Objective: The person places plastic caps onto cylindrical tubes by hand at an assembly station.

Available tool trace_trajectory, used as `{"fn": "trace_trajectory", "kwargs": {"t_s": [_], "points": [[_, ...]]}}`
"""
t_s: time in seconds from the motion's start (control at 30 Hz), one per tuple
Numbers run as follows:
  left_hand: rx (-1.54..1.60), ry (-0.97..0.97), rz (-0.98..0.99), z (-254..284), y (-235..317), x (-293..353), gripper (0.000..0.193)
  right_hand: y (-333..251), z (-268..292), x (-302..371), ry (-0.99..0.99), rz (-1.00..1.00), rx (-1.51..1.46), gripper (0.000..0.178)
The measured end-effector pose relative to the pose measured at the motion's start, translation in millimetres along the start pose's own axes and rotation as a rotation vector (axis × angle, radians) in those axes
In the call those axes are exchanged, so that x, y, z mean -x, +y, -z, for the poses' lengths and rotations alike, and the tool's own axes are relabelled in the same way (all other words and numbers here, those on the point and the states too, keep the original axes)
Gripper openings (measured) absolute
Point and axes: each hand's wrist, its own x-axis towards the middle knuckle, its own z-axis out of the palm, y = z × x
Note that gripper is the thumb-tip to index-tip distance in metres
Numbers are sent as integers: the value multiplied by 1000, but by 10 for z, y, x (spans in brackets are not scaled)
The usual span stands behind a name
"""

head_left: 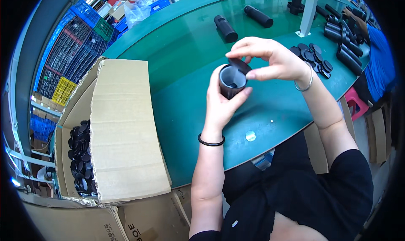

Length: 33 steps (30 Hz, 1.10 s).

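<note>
In front of me my left hand point(220, 108) is wrapped round a black cylindrical tube point(230, 88), its open mouth tilted up toward me. The inside of the tube looks grey, with something dark at the bottom that I cannot make out. Between the thumb and fingers of my right hand point(270, 59) is a thin black disc point(239, 65), held at a tilt over the far rim of the mouth. Whether the disc touches the rim I cannot tell. To the right of my right wrist lies a pile of black discs point(310, 55) on the green table point(181, 131).
An open cardboard box point(126, 131) with many black discs point(81, 156) stands at the left. Two black tubes point(225, 29) point(258, 16) lie farther back. A metal post point(310, 11) rises at the far right, near more tubes point(344, 38) and a person in blue point(382, 59).
</note>
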Motion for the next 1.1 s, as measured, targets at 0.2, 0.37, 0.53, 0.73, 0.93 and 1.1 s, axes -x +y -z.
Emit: {"fn": "trace_trajectory", "kwargs": {"t_s": [0.2,0.37,0.53,0.73,0.93,1.1], "points": [[-113,-14,-2,-45,-15,-12,60,-168,-22,-105,-179,51,317,49],[-118,0,-29,-55,-21,-16,60,-149,-62,-86,-174,97,372,45],[-126,10,-56,-62,-9,-18,60,-154,-70,-83,-165,78,368,45],[-159,-11,-100,-58,-57,-23,59,-276,-6,-171,-265,54,437,45],[-131,-2,-37,-66,-18,-29,59,-318,5,-217,-309,14,485,44],[-113,-7,-47,-19,-39,-19,58,-281,-56,-217,-296,48,488,44]]}}
